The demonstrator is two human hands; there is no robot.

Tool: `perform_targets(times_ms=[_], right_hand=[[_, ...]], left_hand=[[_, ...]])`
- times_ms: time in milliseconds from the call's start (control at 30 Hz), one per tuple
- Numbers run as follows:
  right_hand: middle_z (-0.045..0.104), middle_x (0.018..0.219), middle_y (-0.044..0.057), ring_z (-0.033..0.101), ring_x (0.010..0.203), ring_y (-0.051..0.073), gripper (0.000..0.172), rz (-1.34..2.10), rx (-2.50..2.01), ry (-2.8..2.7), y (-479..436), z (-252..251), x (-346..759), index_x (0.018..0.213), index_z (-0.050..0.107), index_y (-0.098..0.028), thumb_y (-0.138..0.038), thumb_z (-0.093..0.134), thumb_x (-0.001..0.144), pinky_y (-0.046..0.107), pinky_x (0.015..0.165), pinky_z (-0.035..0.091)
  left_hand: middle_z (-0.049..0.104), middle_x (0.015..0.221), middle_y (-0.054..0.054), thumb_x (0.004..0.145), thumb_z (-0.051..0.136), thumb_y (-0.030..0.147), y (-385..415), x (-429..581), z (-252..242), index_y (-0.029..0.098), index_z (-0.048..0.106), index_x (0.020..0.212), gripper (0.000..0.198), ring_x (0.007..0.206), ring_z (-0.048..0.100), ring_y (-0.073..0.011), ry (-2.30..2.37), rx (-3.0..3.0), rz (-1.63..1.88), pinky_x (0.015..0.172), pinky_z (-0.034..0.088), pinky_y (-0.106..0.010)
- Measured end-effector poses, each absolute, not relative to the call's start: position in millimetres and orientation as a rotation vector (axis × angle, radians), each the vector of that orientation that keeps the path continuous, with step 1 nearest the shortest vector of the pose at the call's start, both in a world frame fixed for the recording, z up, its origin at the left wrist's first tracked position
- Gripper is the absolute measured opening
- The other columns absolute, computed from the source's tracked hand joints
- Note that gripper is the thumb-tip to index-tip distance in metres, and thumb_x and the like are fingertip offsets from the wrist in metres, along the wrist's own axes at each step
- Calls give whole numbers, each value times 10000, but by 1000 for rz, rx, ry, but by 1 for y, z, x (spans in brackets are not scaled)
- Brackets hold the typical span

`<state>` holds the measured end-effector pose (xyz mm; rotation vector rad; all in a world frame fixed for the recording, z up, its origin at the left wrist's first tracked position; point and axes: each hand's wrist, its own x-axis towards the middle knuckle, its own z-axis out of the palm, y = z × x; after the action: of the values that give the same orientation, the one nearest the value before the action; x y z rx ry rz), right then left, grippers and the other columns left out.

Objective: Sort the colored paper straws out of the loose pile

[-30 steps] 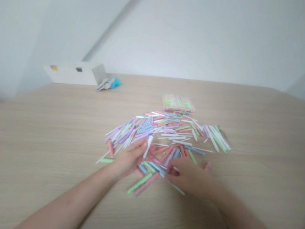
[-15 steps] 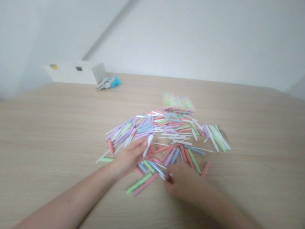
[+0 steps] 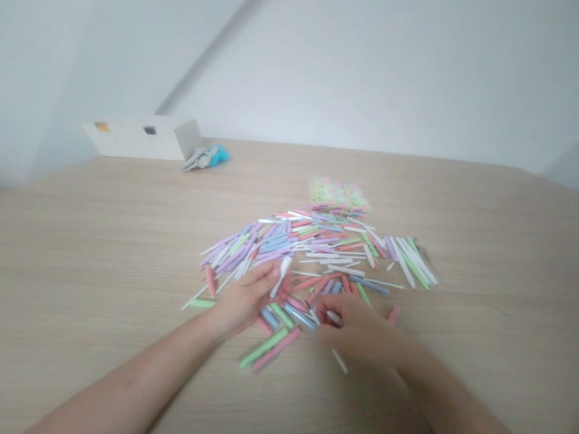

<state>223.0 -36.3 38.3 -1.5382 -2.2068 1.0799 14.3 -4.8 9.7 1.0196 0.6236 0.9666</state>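
Observation:
My left hand [image 3: 251,291] is closed around a short white stick [image 3: 281,277], which stands up between thumb and fingers over the pile. To its right, my right hand [image 3: 350,323] has its fingers curled and pinched together at the pile's near edge. A thin white stick [image 3: 340,361] pokes out below that hand, seemingly in its grip; its middle is hidden. Beneath and around both hands lie many slim coloured sticks [image 3: 274,242] in purple, blue, red, green and white. A green stick [image 3: 264,348] and a pink stick [image 3: 278,349] lie side by side nearest me.
Behind the pile sits a stack of green-and-pink printed packs [image 3: 338,194]. A row of white and green sticks [image 3: 414,262] lies to the right. At the back left are a white box [image 3: 140,142] and a grey-and-blue bundle [image 3: 207,157]. The wooden table [image 3: 483,249] meets a pale wall.
My right hand has moved slightly up and away from me, its fingers now turned up, and a thin white stick shows below it. My left hand stays almost where it was.

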Motion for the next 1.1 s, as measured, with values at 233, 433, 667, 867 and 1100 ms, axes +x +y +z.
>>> perform_targets(times_ms=[233,433,667,867,1100], right_hand=[[393,485,-81,292,414,61,70,1339,-1272,-1531,-30,31,220,742,553,-199,-181,507,692,205,436,209],[524,529,-65,317,380,44,73,1318,-932,-1022,-23,22,221,792,510,-222,-241,575,763,183,383,183],[557,577,-47,355,401,48,106,1241,-910,-1017,-25,23,219,838,536,-226,-296,602,795,179,377,226],[544,583,-44,347,397,49,165,1233,-1008,-1161,-26,18,219,853,565,-209,-360,611,806,186,374,237],[537,553,-41,351,403,60,185,1207,-1136,-1333,-31,23,214,863,629,-199,-369,615,792,196,385,250]], left_hand=[[571,734,-33,861,542,417,-5,8,2,134,614,933,301,630,517,-117,759,1240,784,501,372,-187],[550,683,-16,857,513,473,-10,6,8,160,623,1074,396,583,499,-108,855,1443,606,427,396,-150],[490,636,4,867,508,440,-9,8,11,148,656,995,351,564,459,-92,814,1478,600,421,380,-127],[490,643,8,861,491,480,-10,8,12,159,638,1035,394,555,478,-104,855,1497,555,424,411,-158],[453,587,30,877,470,473,-10,11,10,132,632,1014,402,463,409,-71,800,1493,571,423,354,-171]])
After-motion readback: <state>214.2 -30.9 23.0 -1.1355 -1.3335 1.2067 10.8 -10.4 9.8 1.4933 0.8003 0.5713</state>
